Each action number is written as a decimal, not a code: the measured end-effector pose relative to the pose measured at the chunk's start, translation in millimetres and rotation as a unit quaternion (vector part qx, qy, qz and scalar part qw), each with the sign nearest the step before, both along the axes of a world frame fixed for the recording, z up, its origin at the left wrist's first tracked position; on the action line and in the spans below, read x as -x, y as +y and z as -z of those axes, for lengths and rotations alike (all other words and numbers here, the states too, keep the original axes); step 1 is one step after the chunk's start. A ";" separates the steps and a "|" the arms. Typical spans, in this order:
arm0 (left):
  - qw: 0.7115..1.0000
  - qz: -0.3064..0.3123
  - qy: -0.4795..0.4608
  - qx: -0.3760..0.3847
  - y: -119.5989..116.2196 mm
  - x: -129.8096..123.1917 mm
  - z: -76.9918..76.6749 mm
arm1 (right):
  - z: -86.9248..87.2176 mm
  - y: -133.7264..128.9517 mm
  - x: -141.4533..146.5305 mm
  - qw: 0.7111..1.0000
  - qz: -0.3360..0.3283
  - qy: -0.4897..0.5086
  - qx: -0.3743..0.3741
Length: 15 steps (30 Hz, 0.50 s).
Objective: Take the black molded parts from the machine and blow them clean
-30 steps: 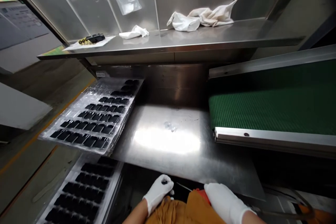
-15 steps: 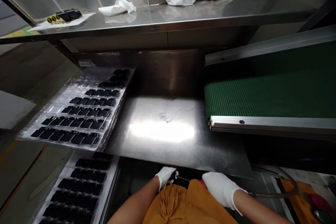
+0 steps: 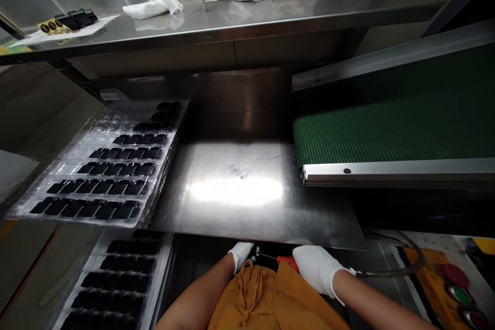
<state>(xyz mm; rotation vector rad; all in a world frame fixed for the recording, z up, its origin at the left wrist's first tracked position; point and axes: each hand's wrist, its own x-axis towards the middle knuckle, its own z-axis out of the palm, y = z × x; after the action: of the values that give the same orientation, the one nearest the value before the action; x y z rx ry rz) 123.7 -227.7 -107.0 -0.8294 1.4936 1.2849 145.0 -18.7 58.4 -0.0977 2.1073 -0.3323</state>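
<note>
Head view: white-gloved left hand (image 3: 240,255) and white-gloved right hand (image 3: 317,268) sit just below the near edge of the steel table (image 3: 251,221), above an orange garment (image 3: 270,304). A red-handled tool (image 3: 287,263) lies between them, just beside the right glove. Grip of each hand: cannot tell, fingertips hidden. A clear tray of black parts (image 3: 77,219) lies off the table's left edge; green conveyor belt (image 3: 386,134) lies along its right side.

The white-gloved right hand (image 3: 317,268) is resting just beside the red-handled tool (image 3: 287,263), whose thin metal shaft (image 3: 267,256) is extending horizontally toward the white-gloved left hand (image 3: 240,255), fingers curled.
</note>
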 end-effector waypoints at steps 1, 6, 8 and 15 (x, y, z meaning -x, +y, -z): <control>1.000 0.000 0.000 -0.002 -0.7 0.4 0.1 | -0.2 -0.5 0.1 1.000 0.002 0.001 -0.001; 1.000 0.003 0.003 -0.008 -5.1 2.6 7.3 | 1.2 -2.7 2.1 1.000 0.000 0.012 -0.008; 1.000 0.007 0.004 -0.003 -6.4 3.9 11.4 | 1.8 -3.1 2.7 1.000 0.003 0.017 -0.008; 0.998 0.044 0.004 0.049 -10.2 9.7 19.9 | -5.2 -7.4 4.1 0.999 0.016 0.028 -0.008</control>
<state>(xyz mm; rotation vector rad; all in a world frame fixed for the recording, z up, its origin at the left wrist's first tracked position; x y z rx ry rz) 114.0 -237.9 -126.9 -0.8131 1.5920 1.1603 141.0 -26.2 63.6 -0.0655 2.1692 -0.3347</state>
